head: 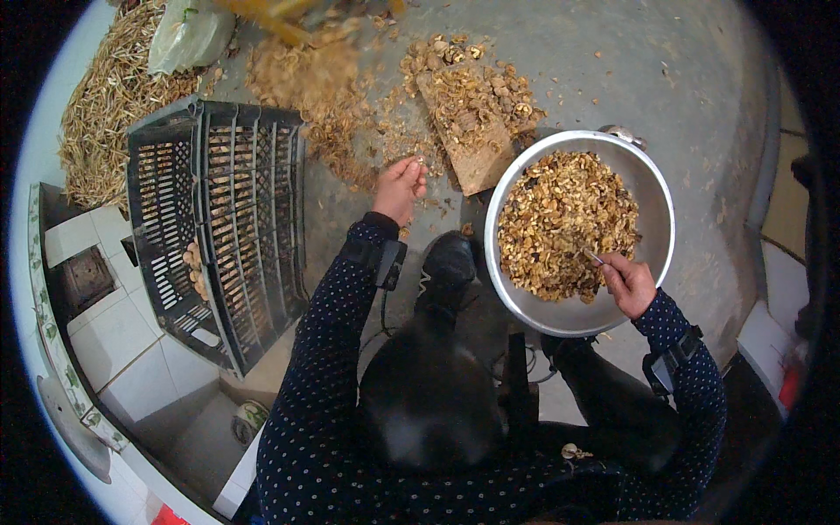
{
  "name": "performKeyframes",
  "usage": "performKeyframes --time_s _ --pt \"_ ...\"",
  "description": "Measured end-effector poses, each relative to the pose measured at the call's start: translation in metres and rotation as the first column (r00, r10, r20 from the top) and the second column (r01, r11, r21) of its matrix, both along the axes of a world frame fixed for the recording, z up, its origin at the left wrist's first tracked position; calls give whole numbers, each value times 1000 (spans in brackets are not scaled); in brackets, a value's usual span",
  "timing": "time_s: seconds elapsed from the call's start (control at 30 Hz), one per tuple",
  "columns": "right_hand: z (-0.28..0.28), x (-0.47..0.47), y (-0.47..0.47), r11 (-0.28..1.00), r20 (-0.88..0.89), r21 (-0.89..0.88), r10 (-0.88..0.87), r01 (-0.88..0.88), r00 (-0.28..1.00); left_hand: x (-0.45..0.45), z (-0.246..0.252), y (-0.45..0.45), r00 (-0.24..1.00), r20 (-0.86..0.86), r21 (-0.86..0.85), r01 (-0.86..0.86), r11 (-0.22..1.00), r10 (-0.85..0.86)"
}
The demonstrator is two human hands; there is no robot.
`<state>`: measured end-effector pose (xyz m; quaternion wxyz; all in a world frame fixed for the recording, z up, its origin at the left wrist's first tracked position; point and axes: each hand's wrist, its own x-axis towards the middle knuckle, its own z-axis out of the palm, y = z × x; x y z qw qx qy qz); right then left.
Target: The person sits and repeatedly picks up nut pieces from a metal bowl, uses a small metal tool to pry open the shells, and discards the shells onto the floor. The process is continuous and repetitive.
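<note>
A wide metal bowl (661, 197) with walnut kernels (564, 223) stands to the right of my knees. Over its near right part, my right hand (631, 283) grips a thin metal pick (592, 256), its tip at the kernels. My left hand (401, 187) is above the floor, left of the bowl, with a small pale piece, seemingly walnut, pinched between thumb and fingertips. Beyond it, broken walnut shells (472, 98) cover much of a wooden board (482, 164) and the floor around it.
A black plastic crate (252, 223) with some whole walnuts (195, 270) stands at the left. Behind it are a straw heap (98, 131) and a pale plastic bag (190, 39). A blurred yellow object (282, 16) shows at the top. My black shoe (449, 262) is between hand and bowl.
</note>
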<state>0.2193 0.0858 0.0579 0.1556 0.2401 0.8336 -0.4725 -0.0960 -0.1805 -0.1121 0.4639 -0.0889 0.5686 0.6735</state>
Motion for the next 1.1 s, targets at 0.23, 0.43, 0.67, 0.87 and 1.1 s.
performKeyframes --time_s 0.23,0.43,0.67,0.87,1.1 --pt "6 -3 2 1000 54 -11 -4 5 999 1 22 3 943 331 323 -94 942 -19" --pt "3 -1 6 998 42 60 31 -33 999 10 38 18 945 319 331 -37 943 -75" --pt "15 -22 21 996 25 71 -48 46 999 30 100 82 872 244 408 304 861 -424" --pt "19 -36 29 981 -294 69 -156 183 943 54 131 146 712 165 437 567 698 -682" --pt "12 -37 23 954 -210 -55 -301 296 930 87 143 179 661 102 407 654 638 -743"
